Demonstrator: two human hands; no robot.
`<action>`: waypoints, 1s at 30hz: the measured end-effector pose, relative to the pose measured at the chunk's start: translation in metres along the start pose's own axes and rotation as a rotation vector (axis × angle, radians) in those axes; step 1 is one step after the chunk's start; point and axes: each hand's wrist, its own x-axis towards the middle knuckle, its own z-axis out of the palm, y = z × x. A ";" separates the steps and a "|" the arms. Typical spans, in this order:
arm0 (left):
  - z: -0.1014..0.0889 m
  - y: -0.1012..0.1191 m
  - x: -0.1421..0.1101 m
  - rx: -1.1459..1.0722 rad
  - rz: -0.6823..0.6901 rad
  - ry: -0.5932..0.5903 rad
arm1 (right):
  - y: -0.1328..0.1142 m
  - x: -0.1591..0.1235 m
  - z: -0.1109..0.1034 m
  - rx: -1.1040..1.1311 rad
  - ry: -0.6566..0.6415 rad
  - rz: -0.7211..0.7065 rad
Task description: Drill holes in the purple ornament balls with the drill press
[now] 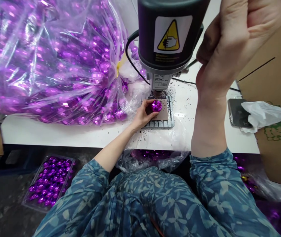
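Observation:
A purple mirrored disco ball sits on a brown cardboard pad over the slotted metal base of a bench drill press. My left hand pinches it from the left between thumb and fingers, just below the drill's chuck. The bit itself is too small to make out. Raised at the upper right, my right hand is closed in a fist at the end of the press's feed handle; the grip inside the fist is hidden.
A large clear bag of purple balls, tied with yellow, covers the table's left. Dark shavings litter the white table. A phone and tissue lie right, beside a carton. Below left stands a tray of balls.

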 end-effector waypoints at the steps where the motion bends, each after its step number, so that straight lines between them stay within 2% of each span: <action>1: 0.000 0.000 0.000 -0.004 0.002 0.008 | 0.000 -0.003 -0.001 -0.007 0.000 0.003; 3: 0.000 -0.001 0.001 -0.020 0.009 0.023 | 0.001 -0.009 -0.004 -0.008 0.003 -0.020; 8: 0.001 -0.002 0.000 -0.002 0.035 0.042 | 0.006 -0.030 -0.012 0.073 0.031 -0.203; 16: 0.001 0.001 0.000 -0.056 0.004 0.031 | 0.010 -0.061 -0.021 0.011 0.106 -0.260; 23: -0.001 0.006 -0.001 -0.044 -0.001 0.015 | 0.015 -0.070 -0.026 -0.091 0.122 -0.286; 27: -0.002 0.009 -0.001 -0.050 -0.012 0.004 | 0.028 -0.071 -0.032 -0.002 0.103 -0.328; 30: -0.002 0.009 -0.001 -0.058 -0.025 0.002 | 0.044 -0.071 -0.038 -0.026 0.115 -0.365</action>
